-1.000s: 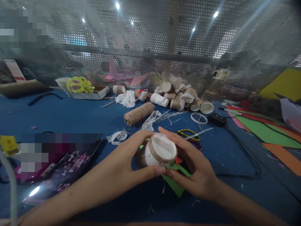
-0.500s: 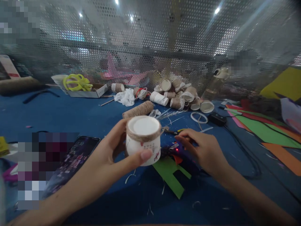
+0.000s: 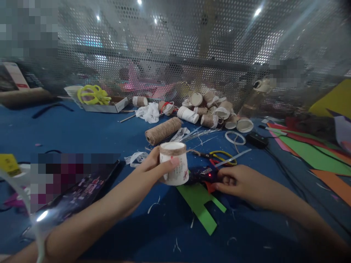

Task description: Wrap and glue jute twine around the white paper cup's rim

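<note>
My left hand [image 3: 153, 164] is wrapped round a white paper cup [image 3: 175, 170] with printed marks, its thumb across the front. The cup is upside down, and a band of brown twine [image 3: 172, 151] circles it near the top. On the right, my right hand [image 3: 233, 180] has its fingers curled round the dark glue gun [image 3: 200, 174], which shows a small red light and an orange trigger. A translucent glue stick [image 3: 231, 159] slants up behind the gun. Under the gun lies a cut piece of green paper [image 3: 201, 210].
Yellow-handled scissors [image 3: 216, 155] and a twine spool [image 3: 163, 130] lie beyond my hands. Several twine-wrapped cups [image 3: 211, 109] are heaped at the back by a perforated metal screen [image 3: 164, 47]. Coloured paper [image 3: 307, 146] and a black cable [image 3: 285, 171] are right, a phone [image 3: 90, 186] left.
My right hand has come down and closed on the glue gun. My left hand has moved the cup slightly away from me, tilting it less toward the camera.
</note>
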{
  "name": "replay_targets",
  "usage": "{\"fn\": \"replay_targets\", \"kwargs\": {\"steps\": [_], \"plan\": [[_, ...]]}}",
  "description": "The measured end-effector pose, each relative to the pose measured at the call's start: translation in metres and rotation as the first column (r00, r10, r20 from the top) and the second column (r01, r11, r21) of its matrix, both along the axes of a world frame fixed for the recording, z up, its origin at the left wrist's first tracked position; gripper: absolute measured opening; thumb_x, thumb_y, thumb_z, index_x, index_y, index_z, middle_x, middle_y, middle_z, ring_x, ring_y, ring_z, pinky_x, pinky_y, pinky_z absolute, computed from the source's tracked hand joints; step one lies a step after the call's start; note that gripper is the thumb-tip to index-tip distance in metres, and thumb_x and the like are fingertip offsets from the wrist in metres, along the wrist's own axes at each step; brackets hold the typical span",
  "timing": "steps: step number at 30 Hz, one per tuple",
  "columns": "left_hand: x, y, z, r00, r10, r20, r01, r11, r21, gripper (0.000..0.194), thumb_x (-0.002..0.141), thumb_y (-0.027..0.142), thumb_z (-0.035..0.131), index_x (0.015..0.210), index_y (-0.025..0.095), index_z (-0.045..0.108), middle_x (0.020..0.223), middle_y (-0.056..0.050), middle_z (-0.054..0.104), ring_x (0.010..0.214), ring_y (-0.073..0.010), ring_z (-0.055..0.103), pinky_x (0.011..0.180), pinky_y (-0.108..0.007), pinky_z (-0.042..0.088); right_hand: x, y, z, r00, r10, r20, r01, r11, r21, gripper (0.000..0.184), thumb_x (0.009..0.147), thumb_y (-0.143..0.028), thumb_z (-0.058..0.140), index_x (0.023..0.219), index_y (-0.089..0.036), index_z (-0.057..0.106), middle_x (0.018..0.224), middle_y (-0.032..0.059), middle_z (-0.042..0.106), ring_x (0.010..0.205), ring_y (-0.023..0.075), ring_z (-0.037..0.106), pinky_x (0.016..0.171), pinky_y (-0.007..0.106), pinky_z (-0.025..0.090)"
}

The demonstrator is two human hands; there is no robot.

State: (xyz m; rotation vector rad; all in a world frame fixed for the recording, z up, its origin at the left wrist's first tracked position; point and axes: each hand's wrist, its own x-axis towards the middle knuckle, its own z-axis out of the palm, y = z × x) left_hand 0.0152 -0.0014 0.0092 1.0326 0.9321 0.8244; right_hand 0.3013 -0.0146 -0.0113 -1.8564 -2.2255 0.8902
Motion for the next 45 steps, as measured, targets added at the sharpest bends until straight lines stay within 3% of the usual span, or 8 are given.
{"fn": "replay_targets", "kwargs": {"steps": [4,14,19,23,26,31,36,45], "plan": [[0.003,0.002,-0.002,1.000,-0.003,0.000,0.003,0.999,-0.041,0.046,0.096,0.047,0.072,0.136,0.027,0.064,0.146,-0.006,0.070,0.131,-0.0299,0.063,0.100,-0.039,0.052,0.003,0.003,0.001,0.999,0.024,-0.045,-0.026,0.999,-0.046,0.032,0.089,-0.046,0.070,0.070,-0.022,0.058,0.063,-0.0048,0.054,0.057,0.0136,0.046,0.054,0.027,0.032],[0.005,0.000,-0.005,0.998,-0.025,-0.050,0.025,1.000,0.000,0.045,0.094,0.048,0.075,0.131,0.026,0.063,0.142,-0.006,0.071,0.132,-0.0300,0.062,0.100,-0.037,0.051,0.038,-0.001,0.027,0.953,-0.130,-0.272,0.087,0.982,-0.166,0.037,0.083,-0.055,0.077,0.080,-0.023,0.057,0.062,-0.0010,0.068,0.055,0.0183,0.065,0.054,0.029,0.049],[0.002,-0.002,-0.004,0.996,-0.037,-0.077,0.042,0.997,0.060,0.046,0.092,0.051,0.077,0.129,0.028,0.063,0.135,-0.004,0.073,0.134,-0.0300,0.060,0.101,-0.036,0.050,0.066,0.001,0.037,0.894,-0.212,-0.396,0.225,0.974,-0.015,0.040,0.082,-0.060,0.079,0.080,-0.023,0.062,0.060,0.0024,0.072,0.052,0.0180,0.066,0.050,0.028,0.050],[0.004,-0.011,-0.002,0.997,-0.043,-0.071,0.051,0.992,0.114,0.042,0.091,0.048,0.079,0.124,0.028,0.064,0.126,0.000,0.075,0.130,-0.0260,0.061,0.100,-0.031,0.050,0.051,0.004,0.034,0.757,-0.260,-0.599,0.459,0.864,0.205,0.041,0.076,-0.059,0.085,0.083,-0.023,0.066,0.065,0.0021,0.073,0.061,0.0187,0.070,0.058,0.030,0.056],[0.010,-0.019,-0.003,0.995,-0.097,0.015,0.094,0.988,0.124,0.037,0.090,0.044,0.081,0.122,0.032,0.066,0.123,0.004,0.076,0.127,-0.0215,0.063,0.099,-0.026,0.050,0.026,0.006,0.025,0.532,-0.206,-0.821,0.569,0.806,0.166,0.043,0.076,-0.054,0.087,0.097,-0.025,0.064,0.076,-0.0002,0.075,0.068,0.0194,0.072,0.068,0.034,0.060],[0.020,-0.027,-0.009,0.988,-0.143,0.062,0.140,0.989,0.051,0.034,0.089,0.046,0.081,0.119,0.033,0.071,0.123,0.003,0.076,0.127,-0.0236,0.063,0.100,-0.029,0.049,-0.007,0.004,0.004,0.394,-0.133,-0.909,0.469,0.880,0.074,0.035,0.076,-0.042,0.089,0.095,-0.025,0.065,0.070,-0.0052,0.063,0.058,0.0138,0.056,0.059,0.030,0.049],[0.020,-0.025,-0.014,0.990,-0.099,0.103,0.114,0.983,-0.145,0.041,0.093,0.053,0.072,0.125,0.027,0.069,0.123,-0.005,0.077,0.123,-0.0315,0.067,0.101,-0.039,0.050,-0.020,-0.002,-0.017,0.500,-0.192,-0.844,0.468,0.880,0.077,0.032,0.085,-0.050,0.082,0.081,-0.020,0.071,0.068,-0.0023,0.059,0.066,0.0167,0.055,0.071,0.034,0.049],[0.019,-0.020,-0.019,0.991,-0.106,0.076,0.115,0.986,-0.122,0.057,0.079,0.041,0.090,0.127,0.024,0.065,0.122,-0.006,0.079,0.110,-0.0247,0.071,0.088,-0.031,0.052,-0.029,-0.010,-0.024,0.612,-0.062,-0.789,0.426,0.866,0.262,0.033,0.092,-0.052,0.075,0.077,-0.024,0.064,0.079,0.0005,0.067,0.079,0.0196,0.066,0.086,0.037,0.056]]}}
